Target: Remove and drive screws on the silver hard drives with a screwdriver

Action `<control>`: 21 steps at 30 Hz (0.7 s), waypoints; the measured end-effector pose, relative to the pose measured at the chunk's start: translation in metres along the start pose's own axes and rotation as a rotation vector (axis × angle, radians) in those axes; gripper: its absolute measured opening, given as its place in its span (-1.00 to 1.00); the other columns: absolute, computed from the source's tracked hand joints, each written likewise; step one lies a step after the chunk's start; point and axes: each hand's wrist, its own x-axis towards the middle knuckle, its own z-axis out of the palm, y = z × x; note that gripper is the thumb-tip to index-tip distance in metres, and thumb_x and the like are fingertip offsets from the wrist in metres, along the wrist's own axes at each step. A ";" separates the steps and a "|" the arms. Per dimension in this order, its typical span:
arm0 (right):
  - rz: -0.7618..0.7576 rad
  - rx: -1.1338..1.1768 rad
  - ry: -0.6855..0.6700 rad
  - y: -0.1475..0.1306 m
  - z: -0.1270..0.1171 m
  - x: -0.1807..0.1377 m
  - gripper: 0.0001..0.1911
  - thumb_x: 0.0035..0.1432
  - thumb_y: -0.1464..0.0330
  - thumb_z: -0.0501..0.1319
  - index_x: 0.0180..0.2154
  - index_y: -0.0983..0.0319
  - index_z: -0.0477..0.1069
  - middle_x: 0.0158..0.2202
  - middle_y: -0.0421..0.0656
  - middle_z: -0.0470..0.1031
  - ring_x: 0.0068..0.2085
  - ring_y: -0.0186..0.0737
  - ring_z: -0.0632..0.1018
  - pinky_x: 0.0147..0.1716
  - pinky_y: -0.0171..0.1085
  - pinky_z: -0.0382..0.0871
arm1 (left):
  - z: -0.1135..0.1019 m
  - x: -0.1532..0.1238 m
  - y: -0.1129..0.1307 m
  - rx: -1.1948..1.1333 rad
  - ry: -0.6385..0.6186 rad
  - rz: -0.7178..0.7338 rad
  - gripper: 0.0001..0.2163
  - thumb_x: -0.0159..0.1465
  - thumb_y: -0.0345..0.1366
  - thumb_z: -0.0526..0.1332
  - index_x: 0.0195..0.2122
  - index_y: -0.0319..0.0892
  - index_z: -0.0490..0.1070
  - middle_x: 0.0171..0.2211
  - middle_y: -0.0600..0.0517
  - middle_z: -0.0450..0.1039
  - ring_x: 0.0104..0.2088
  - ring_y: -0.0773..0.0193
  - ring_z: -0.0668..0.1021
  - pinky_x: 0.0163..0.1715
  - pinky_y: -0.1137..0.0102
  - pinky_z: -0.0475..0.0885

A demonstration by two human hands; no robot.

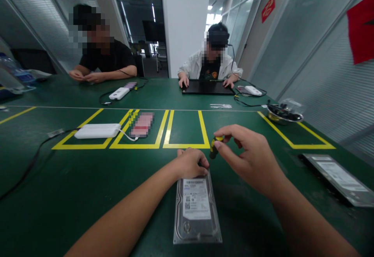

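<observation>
A silver hard drive (196,202) with a white label lies flat on the green table in front of me, its long side pointing away. Across its far end my left hand (193,162) is closed, fingers curled at the far right corner, covering that end. Between thumb and fingertips of my right hand (248,151) is a short yellow-and-black screwdriver (215,147), tilted with its dark end down. It is just beyond the drive's far right corner, beside the left fingertips. Any tip on the screwdriver cannot be made out.
A second hard drive (339,177) lies at the right. Beyond it stands a bowl of dark parts (284,114). Left are a white power bank (97,131) and a phone (142,124), joined by a cable. Two people sit opposite, one touching a black panel (207,87). Yellow tape (187,146) marks the table.
</observation>
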 end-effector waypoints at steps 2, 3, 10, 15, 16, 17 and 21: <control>0.001 -0.014 0.000 0.000 0.000 0.001 -0.97 0.19 0.42 0.26 -0.29 0.25 0.44 -0.31 -0.18 0.44 -0.27 -0.26 0.45 -0.30 -0.29 0.30 | -0.001 0.000 0.000 -0.007 -0.005 0.000 -0.92 0.14 -0.32 0.34 -0.32 -0.06 0.54 -0.22 0.11 0.59 -0.03 0.07 0.52 -0.03 0.17 0.24; 0.001 -0.022 -0.001 0.000 0.000 0.001 -0.98 0.19 0.42 0.26 -0.31 0.25 0.44 -0.33 -0.18 0.44 -0.27 -0.26 0.44 -0.31 -0.29 0.29 | -0.001 0.000 0.000 -0.008 -0.007 0.000 -0.92 0.14 -0.32 0.34 -0.31 -0.06 0.54 -0.21 0.11 0.59 -0.03 0.06 0.52 -0.03 0.16 0.24; 0.015 0.001 0.002 -0.001 -0.001 -0.001 -0.86 0.18 0.48 0.21 -0.20 0.24 0.46 -0.23 -0.17 0.49 -0.22 -0.25 0.48 -0.25 -0.29 0.32 | -0.001 0.000 0.000 -0.010 -0.028 0.001 -0.91 0.16 -0.32 0.32 -0.29 -0.07 0.52 -0.20 0.12 0.58 -0.05 0.09 0.52 -0.02 0.14 0.22; 0.016 -0.041 0.015 -0.001 -0.001 0.000 -0.94 0.17 0.45 0.25 -0.26 0.25 0.47 -0.30 -0.17 0.45 -0.26 -0.26 0.46 -0.29 -0.29 0.31 | 0.000 0.002 -0.003 0.000 -0.059 0.013 -0.87 0.19 -0.28 0.31 -0.23 -0.08 0.52 -0.16 0.09 0.56 -0.01 0.08 0.49 -0.02 0.19 0.23; 0.018 -0.048 0.021 -0.001 -0.001 0.000 -0.91 0.17 0.46 0.24 -0.24 0.25 0.46 -0.30 -0.18 0.46 -0.27 -0.26 0.46 -0.29 -0.29 0.30 | 0.000 0.003 -0.004 0.003 -0.066 0.013 -0.87 0.19 -0.27 0.31 -0.22 -0.07 0.51 -0.16 0.08 0.55 -0.01 0.07 0.48 -0.01 0.19 0.22; 0.019 -0.049 0.024 -0.001 -0.001 0.000 -0.87 0.17 0.48 0.23 -0.21 0.25 0.46 -0.29 -0.19 0.47 -0.27 -0.27 0.46 -0.29 -0.29 0.31 | 0.001 0.003 -0.004 0.005 -0.072 0.013 -0.86 0.19 -0.27 0.31 -0.21 -0.07 0.51 -0.15 0.08 0.55 -0.01 0.07 0.48 -0.01 0.18 0.21; 0.004 -0.028 0.019 -0.001 -0.001 0.000 -0.90 0.18 0.46 0.23 -0.22 0.27 0.46 -0.27 -0.18 0.46 -0.24 -0.28 0.46 -0.26 -0.30 0.31 | 0.001 0.004 -0.006 0.015 -0.082 0.016 -0.86 0.20 -0.25 0.29 -0.21 -0.07 0.50 -0.14 0.06 0.54 0.03 0.03 0.45 0.00 0.15 0.19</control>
